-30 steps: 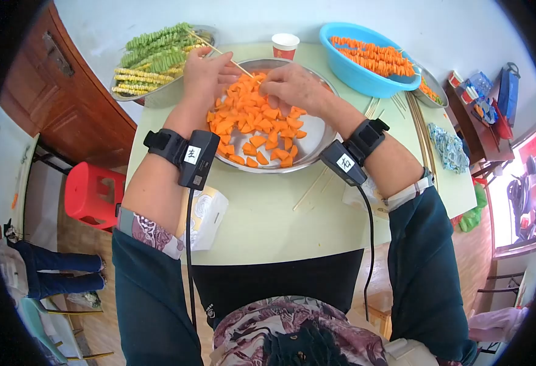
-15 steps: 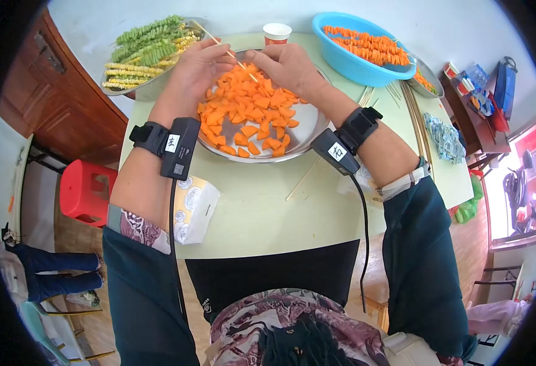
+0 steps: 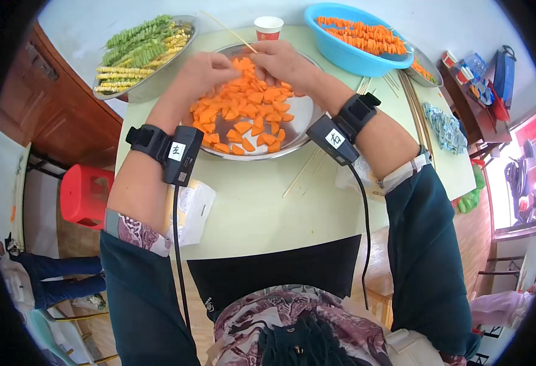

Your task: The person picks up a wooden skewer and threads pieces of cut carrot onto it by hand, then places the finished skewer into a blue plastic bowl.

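Observation:
A thin wooden skewer (image 3: 226,28) slants up and left from my right hand (image 3: 285,66), whose fingers are closed round its lower end. Beside it on the left, my left hand (image 3: 205,74) is over the carrots with its fingers pinched together; what they hold, if anything, is hidden. Orange carrot slices (image 3: 243,110) are heaped below both hands in a round metal pan (image 3: 262,157). Behind the pan stands a white and red paper cup (image 3: 268,28).
A metal tray (image 3: 149,88) holds green and yellow skewered pieces at left. The blue basin (image 3: 365,66) at back right holds carrot skewers. Loose sticks and a crumpled cloth (image 3: 444,127) lie at right. A red stool (image 3: 86,196) and a person (image 3: 54,274) are at left.
The skewer has passed from between both hands to my right hand, its tip now further up. My left hand has let it go and moved down over the carrots, fingers drawn together.

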A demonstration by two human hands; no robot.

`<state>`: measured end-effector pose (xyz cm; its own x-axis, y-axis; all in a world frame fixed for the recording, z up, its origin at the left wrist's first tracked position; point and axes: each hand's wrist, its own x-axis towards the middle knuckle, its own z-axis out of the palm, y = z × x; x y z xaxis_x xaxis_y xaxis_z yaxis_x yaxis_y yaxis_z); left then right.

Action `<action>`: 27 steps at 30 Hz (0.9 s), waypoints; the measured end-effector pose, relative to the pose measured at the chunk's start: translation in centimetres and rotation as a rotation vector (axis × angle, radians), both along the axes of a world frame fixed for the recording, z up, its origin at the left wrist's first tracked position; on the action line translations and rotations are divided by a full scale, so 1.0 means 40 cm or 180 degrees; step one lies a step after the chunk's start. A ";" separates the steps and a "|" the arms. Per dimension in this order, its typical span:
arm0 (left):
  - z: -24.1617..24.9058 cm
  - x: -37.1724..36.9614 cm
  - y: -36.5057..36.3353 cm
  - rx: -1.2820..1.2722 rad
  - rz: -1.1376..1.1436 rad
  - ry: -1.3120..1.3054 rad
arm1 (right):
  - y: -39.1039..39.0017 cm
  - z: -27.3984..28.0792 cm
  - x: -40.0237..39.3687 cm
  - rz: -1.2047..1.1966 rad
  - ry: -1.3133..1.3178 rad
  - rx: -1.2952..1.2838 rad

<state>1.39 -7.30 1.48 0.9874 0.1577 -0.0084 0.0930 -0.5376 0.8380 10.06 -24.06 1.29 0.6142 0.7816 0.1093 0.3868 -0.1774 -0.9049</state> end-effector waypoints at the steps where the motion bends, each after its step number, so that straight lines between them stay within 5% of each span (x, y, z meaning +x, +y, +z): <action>1: -0.015 0.006 0.003 0.0515 -0.0446 -0.0046 | 0.000 0.001 0.001 -0.0003 0.0000 0.0005; 5: -0.036 0.019 -0.031 0.1681 -0.1146 -0.0438 | 0.001 -0.002 0.010 -0.0075 -0.0158 -0.0129; 12: -0.053 0.013 -0.069 0.1119 -0.1253 -0.0277 | -0.004 0.002 -0.003 0.0046 -0.0436 -0.0154; 18: -0.029 0.008 -0.069 0.2229 -0.1055 0.0084 | -0.002 0.006 -0.006 0.0135 -0.0633 -0.0326; 21: -0.016 0.011 -0.039 0.1379 -0.0375 0.0489 | -0.004 0.017 -0.015 0.0150 -0.0594 -0.0339; 23: -0.041 0.026 0.019 -0.0097 0.0050 -0.0283 | -0.006 0.026 -0.030 0.0201 -0.0526 -0.0177; 27: -0.006 0.008 0.061 -0.1384 0.0528 -0.0934 | -0.005 0.032 -0.048 0.0385 -0.0336 0.0061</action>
